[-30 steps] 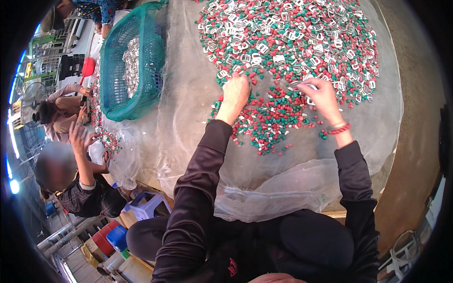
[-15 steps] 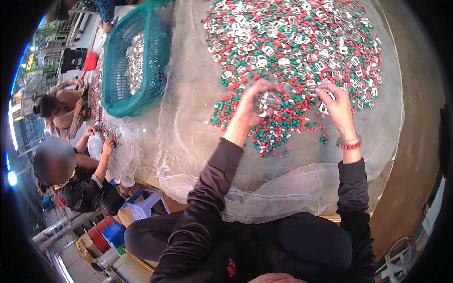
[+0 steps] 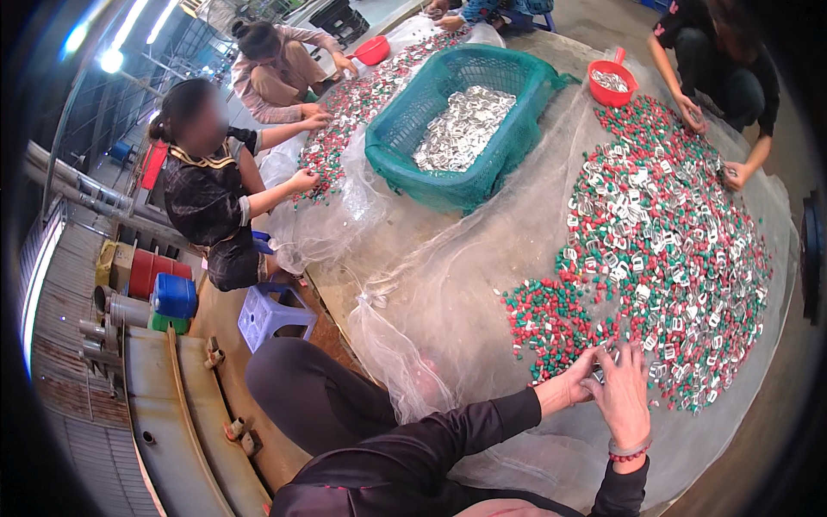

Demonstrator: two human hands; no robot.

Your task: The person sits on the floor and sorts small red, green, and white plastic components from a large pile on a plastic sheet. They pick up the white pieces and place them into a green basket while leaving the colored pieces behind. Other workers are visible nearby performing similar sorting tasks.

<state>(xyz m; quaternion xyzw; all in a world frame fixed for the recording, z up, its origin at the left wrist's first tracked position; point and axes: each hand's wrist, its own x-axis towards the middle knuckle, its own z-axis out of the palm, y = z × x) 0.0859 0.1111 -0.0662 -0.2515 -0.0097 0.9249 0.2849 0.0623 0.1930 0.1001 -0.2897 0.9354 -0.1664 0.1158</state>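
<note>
Hundreds of metal buckles (image 3: 680,277) lie mixed with small red and green pieces (image 3: 551,320) in one heap on a sheer mesh sheet (image 3: 482,302). At its near edge, my left hand (image 3: 568,383): fingers curled narrow, grey glints between them that look like a few buckles. Touching or nearly touching it, my right hand (image 3: 626,398): fingers bent inward; whether they pinch anything, I cannot tell. Outward: one green basket (image 3: 418,179), netted, buckles inside; one red scoop (image 3: 613,99), also holding buckles, at the heap's far end; one co-worker's hand (image 3: 734,176) at the heap's right side; one purple stool (image 3: 274,314) off the sheet. Risks, by my judgement: buckles slipping out, should the left fingers loosen; a coloured piece wedging in a buckle's slot if pressed together; the sheet rucking up, should a sleeve (image 3: 508,418) or knee (image 3: 301,375) drag it. Hard to make out: the held buckles' number, covered by fingers; a co-worker in blue (image 3: 488,10), cut off by the upper edge.
</note>
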